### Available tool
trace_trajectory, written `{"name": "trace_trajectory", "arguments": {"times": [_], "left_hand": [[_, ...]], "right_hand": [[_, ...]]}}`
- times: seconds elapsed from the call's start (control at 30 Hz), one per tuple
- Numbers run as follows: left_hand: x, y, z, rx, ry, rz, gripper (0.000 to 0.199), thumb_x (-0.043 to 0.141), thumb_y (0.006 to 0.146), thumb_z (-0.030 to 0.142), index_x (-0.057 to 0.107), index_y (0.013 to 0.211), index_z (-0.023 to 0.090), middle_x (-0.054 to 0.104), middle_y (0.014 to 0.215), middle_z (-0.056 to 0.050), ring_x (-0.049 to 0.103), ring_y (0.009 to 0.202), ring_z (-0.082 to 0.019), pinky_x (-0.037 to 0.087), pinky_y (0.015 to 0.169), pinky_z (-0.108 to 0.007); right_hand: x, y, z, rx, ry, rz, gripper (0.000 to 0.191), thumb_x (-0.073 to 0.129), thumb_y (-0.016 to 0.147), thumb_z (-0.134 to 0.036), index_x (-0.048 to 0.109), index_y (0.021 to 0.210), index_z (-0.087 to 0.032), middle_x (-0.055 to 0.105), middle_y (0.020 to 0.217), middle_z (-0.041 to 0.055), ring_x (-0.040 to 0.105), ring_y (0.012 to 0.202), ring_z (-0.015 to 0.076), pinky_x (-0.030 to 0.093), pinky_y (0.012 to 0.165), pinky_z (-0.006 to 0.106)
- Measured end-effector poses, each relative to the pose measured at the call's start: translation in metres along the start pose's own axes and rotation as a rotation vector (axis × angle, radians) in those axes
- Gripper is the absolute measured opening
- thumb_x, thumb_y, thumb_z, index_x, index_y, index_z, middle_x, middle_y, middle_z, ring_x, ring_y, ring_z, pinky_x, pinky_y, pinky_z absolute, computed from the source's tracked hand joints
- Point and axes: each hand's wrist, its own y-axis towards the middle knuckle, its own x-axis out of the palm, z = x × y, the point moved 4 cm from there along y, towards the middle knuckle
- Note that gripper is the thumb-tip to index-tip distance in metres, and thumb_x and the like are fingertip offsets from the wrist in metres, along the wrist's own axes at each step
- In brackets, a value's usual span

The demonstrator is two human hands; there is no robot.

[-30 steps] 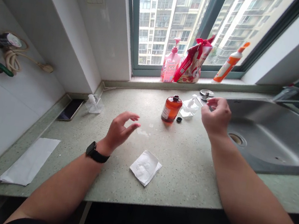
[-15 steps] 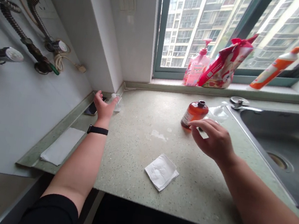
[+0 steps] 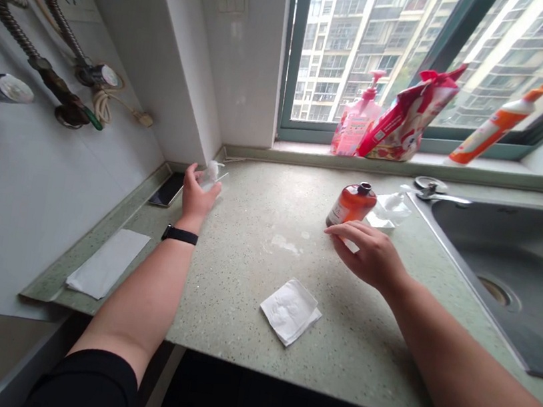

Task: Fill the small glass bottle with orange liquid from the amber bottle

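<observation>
My left hand is at the back left of the counter, its fingers and thumb around a small clear plastic bottle with a pump-like top. The palm side of that grip is partly hidden. A dark phone lies just left of this hand. My right hand hovers in front of an amber bottle with an uncapped dark neck, its curved fingers slightly apart and holding nothing. Those fingertips overlap the bottle's base in view; I cannot tell whether they touch. A folded white tissue lies near the front edge.
Behind the amber bottle lies a clear pump bottle. A steel sink is at the right. On the sill stand a pink pump bottle, a red bag and an orange-white bottle. White folded paper lies left; liquid spots the counter.
My left hand has closed in around the small clear bottle, which has shifted slightly right and back. My right hand has moved a little left and lower beside the amber bottle.
</observation>
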Motion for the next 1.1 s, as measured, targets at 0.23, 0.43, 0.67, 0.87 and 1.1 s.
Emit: {"name": "trace_trajectory", "arguments": {"times": [0.23, 0.43, 0.67, 0.87, 1.1], "left_hand": [[0.007, -0.063, 0.106, 0.513, -0.022, -0.315, 0.092, 0.088, 0.085, 0.036, 0.034, 0.159, 0.026, 0.066, 0.142, -0.012, 0.065, 0.127, -0.032, 0.051, 0.115, -0.053], [0.014, -0.123, 0.161, 0.802, 0.075, -0.534, 0.083, 0.077, 0.091, 0.027, 0.035, 0.162, 0.023, 0.068, 0.142, -0.014, 0.063, 0.129, -0.036, 0.045, 0.114, -0.053], [0.019, -0.143, 0.173, 0.909, 0.042, -0.607, 0.080, 0.076, 0.091, 0.025, 0.039, 0.162, 0.021, 0.070, 0.141, -0.014, 0.064, 0.127, -0.034, 0.044, 0.113, -0.049], [0.018, -0.142, 0.173, 0.909, 0.022, -0.607, 0.078, 0.078, 0.093, 0.033, 0.042, 0.161, 0.022, 0.072, 0.135, -0.013, 0.065, 0.123, -0.033, 0.045, 0.111, -0.048], [0.019, -0.141, 0.170, 0.880, -0.001, -0.613, 0.078, 0.081, 0.089, 0.035, 0.045, 0.158, 0.024, 0.074, 0.133, -0.010, 0.065, 0.120, -0.033, 0.045, 0.116, -0.052]], "right_hand": [[0.000, -0.001, -0.003, 0.077, 0.032, 0.051, 0.018, 0.061, 0.103, -0.032, 0.073, 0.116, -0.027, 0.082, 0.102, 0.0065, 0.077, 0.090, 0.0249, 0.060, 0.082, 0.042], [-0.003, 0.003, -0.016, 0.068, 0.090, 0.068, 0.030, 0.054, 0.107, -0.049, 0.067, 0.119, -0.025, 0.079, 0.106, 0.0086, 0.072, 0.100, 0.0278, 0.056, 0.091, 0.045], [0.009, 0.004, -0.026, 0.085, -0.035, -0.034, 0.042, 0.054, 0.104, -0.063, 0.066, 0.099, -0.023, 0.073, 0.099, 0.0089, 0.066, 0.096, 0.0279, 0.049, 0.092, 0.045], [0.016, 0.003, -0.026, 0.091, -0.066, -0.074, 0.039, 0.056, 0.106, -0.058, 0.067, 0.091, -0.023, 0.073, 0.094, 0.0077, 0.064, 0.090, 0.0246, 0.047, 0.087, 0.041], [0.021, 0.001, -0.023, 0.046, -0.073, -0.060, 0.034, 0.062, 0.104, -0.054, 0.070, 0.094, -0.022, 0.076, 0.096, 0.0083, 0.067, 0.090, 0.0252, 0.051, 0.086, 0.042]]}}
